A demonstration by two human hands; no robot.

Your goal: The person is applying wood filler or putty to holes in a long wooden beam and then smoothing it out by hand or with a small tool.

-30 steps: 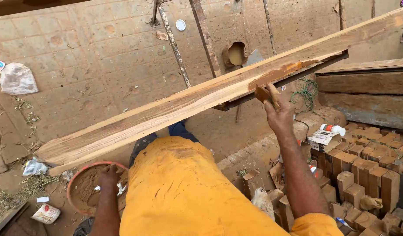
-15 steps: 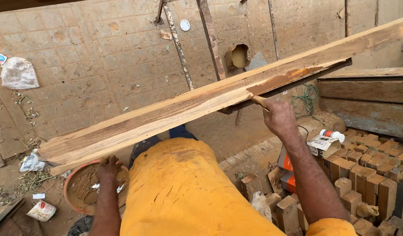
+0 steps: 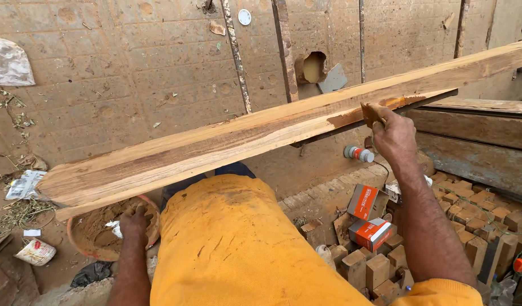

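Over a paved yard, a long plank (image 3: 244,141) slants from lower left to upper right; the right hand (image 3: 392,136) presses a scraper (image 3: 372,113) to it, the left hand (image 3: 134,222) dips, curled, into a bowl (image 3: 82,238).

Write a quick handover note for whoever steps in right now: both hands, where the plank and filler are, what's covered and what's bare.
Right hand: presses a small spreader against the long plank, at a patch of brown paste.
Left hand: down in the round bowl of brown paste, low on the left, under the plank's near end.
Done: paste shows only on the stretch around the spreader.
Left: the plank from there to its near end looks bare wood. Small boxes and wood blocks lie lower right.
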